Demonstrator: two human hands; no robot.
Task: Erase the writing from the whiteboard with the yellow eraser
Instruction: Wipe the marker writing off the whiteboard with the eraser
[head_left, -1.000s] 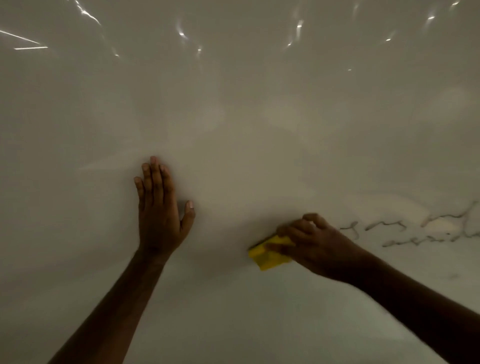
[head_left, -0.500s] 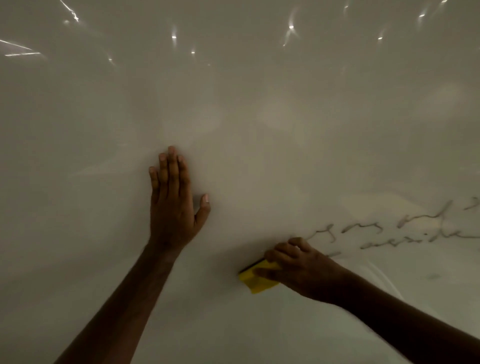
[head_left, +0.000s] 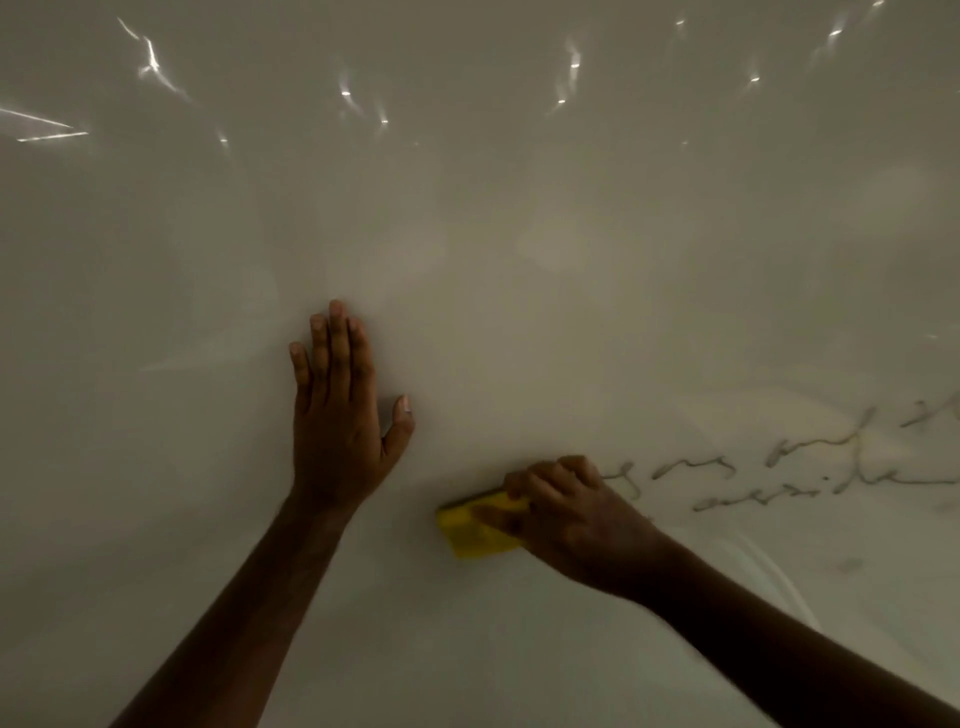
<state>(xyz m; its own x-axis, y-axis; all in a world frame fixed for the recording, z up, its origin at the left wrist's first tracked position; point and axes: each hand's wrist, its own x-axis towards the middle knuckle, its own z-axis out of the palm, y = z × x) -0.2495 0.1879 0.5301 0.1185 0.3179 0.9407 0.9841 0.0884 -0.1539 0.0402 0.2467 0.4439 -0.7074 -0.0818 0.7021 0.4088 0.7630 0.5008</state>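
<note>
- Here: left hand (head_left: 340, 431) flat on the whiteboard (head_left: 519, 260), fingers straight.
- Right hand (head_left: 566, 514) curled round the yellow eraser (head_left: 475, 527), pressed against the board.
- Writing (head_left: 779, 467) just right of that hand.

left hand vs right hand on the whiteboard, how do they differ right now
The left hand lies flat with straight fingers, palm against the whiteboard, and holds nothing; the right hand is curled around the yellow eraser. The left hand points up the board, over bare surface; the right hand sits lower, next to the remaining writing. Both are bare and meet the board.
</note>
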